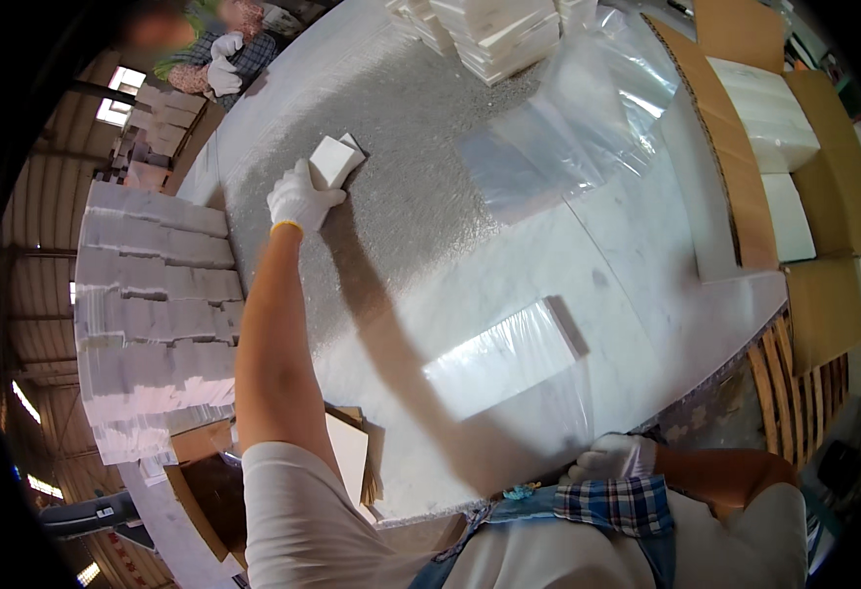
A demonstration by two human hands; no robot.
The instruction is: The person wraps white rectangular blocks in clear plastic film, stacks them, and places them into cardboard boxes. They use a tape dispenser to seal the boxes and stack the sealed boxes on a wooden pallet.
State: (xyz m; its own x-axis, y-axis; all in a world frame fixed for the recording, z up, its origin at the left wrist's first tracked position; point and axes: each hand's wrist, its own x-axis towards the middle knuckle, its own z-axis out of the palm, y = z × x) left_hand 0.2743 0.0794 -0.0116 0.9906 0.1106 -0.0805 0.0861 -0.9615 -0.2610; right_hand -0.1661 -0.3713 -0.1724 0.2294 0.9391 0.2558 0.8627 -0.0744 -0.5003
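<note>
My left hand (301, 199), in a white knit glove, reaches far across the table. Its fingers and thumb close around the near end of a small white tile (332, 162), which overlaps another white piece (353, 143) at an angle. Closer to me lies a block of white tiles (504, 358) inside a clear plastic bag (558, 398), its loose end spreading toward my right hand (612, 459). That gloved hand rests curled at the table's near edge; whatever its fingers hold is hidden.
White tile stacks stand at the left (161, 304) and far side (499, 34). Clear plastic bags (578, 137) lie at the upper right beside an open cardboard box (730, 177) holding wrapped white packs. A wooden pallet (794, 383) sits below. Another person's gloved hands (224, 64) show at upper left.
</note>
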